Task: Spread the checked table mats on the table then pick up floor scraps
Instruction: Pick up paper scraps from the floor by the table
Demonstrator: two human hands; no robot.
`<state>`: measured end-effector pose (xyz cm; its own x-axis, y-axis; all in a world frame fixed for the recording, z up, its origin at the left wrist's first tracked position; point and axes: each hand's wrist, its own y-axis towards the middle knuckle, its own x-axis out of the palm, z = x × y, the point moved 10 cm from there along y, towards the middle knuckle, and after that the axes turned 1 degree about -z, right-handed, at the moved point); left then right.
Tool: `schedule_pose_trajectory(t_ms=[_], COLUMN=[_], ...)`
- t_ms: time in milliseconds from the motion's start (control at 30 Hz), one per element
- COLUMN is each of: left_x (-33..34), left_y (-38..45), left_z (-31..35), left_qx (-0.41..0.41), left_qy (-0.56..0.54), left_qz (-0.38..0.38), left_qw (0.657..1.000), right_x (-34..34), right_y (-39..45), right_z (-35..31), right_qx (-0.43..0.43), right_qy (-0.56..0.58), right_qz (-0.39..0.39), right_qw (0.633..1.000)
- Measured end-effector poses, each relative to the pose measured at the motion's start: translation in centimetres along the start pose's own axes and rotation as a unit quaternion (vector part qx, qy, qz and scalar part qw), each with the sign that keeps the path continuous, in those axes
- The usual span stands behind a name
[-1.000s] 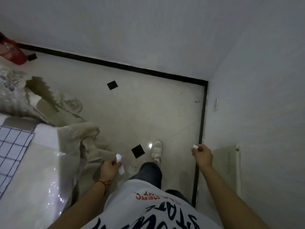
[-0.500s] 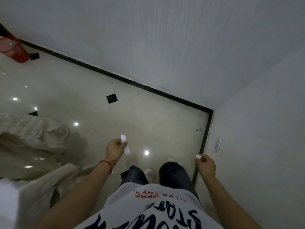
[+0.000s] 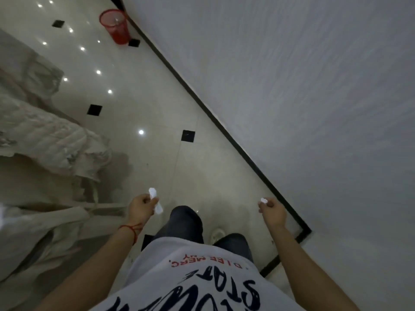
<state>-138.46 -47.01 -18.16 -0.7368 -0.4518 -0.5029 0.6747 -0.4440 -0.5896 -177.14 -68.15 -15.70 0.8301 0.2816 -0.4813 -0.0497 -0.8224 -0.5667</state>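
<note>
My left hand (image 3: 140,207) grips a white paper scrap (image 3: 155,199) that sticks out above and below the fingers. My right hand (image 3: 272,211) pinches a smaller white scrap (image 3: 263,200) between thumb and fingertips. Both hands hang in front of me at waist height over the pale tiled floor (image 3: 157,113). The table and the checked mats are out of view.
A red mesh waste bin (image 3: 115,29) stands at the far end by the wall's black skirting (image 3: 215,122). Beige draped cloth (image 3: 45,142) fills the left side. The grey wall (image 3: 314,86) runs along my right. My legs and a white shoe (image 3: 216,235) are below.
The view has swung left along the wall, bringing the red bin fully into sight; the table edge and checked mat left the frame. Both hands still hold their scraps.
</note>
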Motion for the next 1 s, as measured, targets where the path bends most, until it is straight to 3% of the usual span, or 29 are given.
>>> schedule_pose_trajectory(t_ms=[333,567,800,1000], left_x=[-6.4,-14.2,-19.9,-22.7], left_y=[9.7,21.7,33.7,44.4], left_z=[-0.4,7.6,18.8,24.1], left_qx=[-0.126,-0.103,-0.049,-0.066], left_qy=[-0.121,-0.149,-0.145,-0.154], left_qz=[0.092,0.098,0.124,0.142], left_qw=[0.980,0.979,0.980,0.976], right_x=[14.7,24.0,29.3,35.9], right_y=[10.5,15.1,21.4,29.3], right_z=[-17.1,-28.6,-37.5,-48.4], right_qx=[-0.072,-0.079,-0.070,-0.099], right_qy=[-0.078,-0.109,-0.138,-0.157], right_qz=[-0.096,-0.109,-0.106,-0.128], right_qw=[0.990,0.985,0.982,0.974])
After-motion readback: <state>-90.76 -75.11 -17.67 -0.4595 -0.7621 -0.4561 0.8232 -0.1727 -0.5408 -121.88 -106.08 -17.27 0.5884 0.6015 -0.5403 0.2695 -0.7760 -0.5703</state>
